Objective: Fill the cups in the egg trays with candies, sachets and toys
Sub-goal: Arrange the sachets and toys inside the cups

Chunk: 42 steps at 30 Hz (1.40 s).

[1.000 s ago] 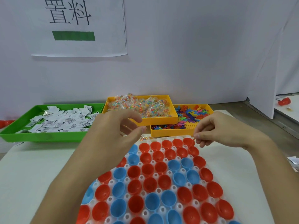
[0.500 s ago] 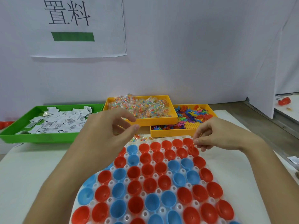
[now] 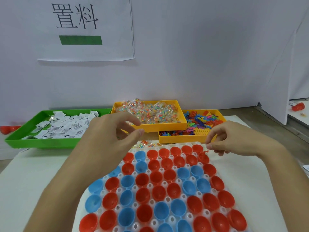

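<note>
The left hand (image 3: 107,139) has slid left off the egg tray (image 3: 167,190), baring more cups, fingers loose and empty. The right hand (image 3: 234,139) has dropped to the tray's far-right corner, pinching a red toy (image 3: 204,151) over a red cup (image 3: 203,158).

1. Cups (image 3: 157,196): red and blue, mixed, in a white egg tray (image 3: 151,202).
2. Sachets (image 3: 66,128): white with black print, in a green tray (image 3: 41,143).
3. Candies (image 3: 150,111) and toys (image 3: 204,120): multicoloured, in yellow-orange trays (image 3: 180,139).
4. Surface (image 3: 33,173): white.
</note>
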{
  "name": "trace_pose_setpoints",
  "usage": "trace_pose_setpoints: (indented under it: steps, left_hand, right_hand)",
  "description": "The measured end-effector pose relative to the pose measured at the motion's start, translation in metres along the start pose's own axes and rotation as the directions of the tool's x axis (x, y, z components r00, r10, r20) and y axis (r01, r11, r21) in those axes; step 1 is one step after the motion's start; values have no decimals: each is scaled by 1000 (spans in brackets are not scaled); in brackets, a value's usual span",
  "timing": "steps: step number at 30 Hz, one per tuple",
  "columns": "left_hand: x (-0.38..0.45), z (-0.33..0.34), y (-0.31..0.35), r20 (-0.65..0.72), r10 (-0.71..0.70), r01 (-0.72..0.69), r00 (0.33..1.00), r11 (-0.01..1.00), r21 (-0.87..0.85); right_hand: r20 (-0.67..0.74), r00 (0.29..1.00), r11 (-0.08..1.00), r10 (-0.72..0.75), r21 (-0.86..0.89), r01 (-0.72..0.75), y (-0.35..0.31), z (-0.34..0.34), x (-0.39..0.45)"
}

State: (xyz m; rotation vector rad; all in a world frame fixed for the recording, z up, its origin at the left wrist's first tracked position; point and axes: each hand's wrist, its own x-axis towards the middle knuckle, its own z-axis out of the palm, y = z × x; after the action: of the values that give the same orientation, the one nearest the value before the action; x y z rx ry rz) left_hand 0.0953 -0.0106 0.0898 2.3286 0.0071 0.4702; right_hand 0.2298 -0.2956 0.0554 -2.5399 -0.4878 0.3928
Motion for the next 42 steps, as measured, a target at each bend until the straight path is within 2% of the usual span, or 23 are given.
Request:
trace_pose_setpoints:
  steps: [5,9,12,18,21,26,29,31,34,38,42]
  left_hand:
    - [1,-9,-2,38,-10,10,999,1000,-12]
    - [-1,-12,-4,103,-21,21,994,1000,5]
    - [-3,-14,-3,140,-14,12,990,1000,13]
    - [-4,-15,1,157,31,-32,987,999,1]
    - [-4,-16,1,156,46,-45,987,999,-5]
    - [-3,-14,1,150,48,-45,987,999,-22]
    - [-3,-10,3,135,42,-38,990,999,-32]
    - [-2,-5,6,115,38,-34,993,999,-33]
    - [-3,7,14,80,42,-40,996,999,-30]
    - [-3,25,25,49,53,-49,997,995,-81]
    - [-1,33,27,-42,-32,19,999,961,-274]
  right_hand:
    - [-255,953,987,-163,-46,156,-29,3,7]
    - [-333,908,968,-253,-93,235,-68,7,42]
    - [-337,904,963,-263,-149,225,-93,16,79]
    - [-246,953,961,-174,-252,110,-100,43,125]
    - [-284,942,964,-180,-242,111,-96,43,130]
    - [-437,878,980,-196,-65,186,-89,31,109]
    - [-482,857,931,-182,196,308,-87,26,77]
    - [-441,878,834,-185,403,378,-84,26,49]
    - [-322,915,743,-241,546,388,-83,28,13]
    - [-235,921,732,-311,558,390,-89,25,-9]
    - [-144,909,689,-390,610,392,-94,21,-17]
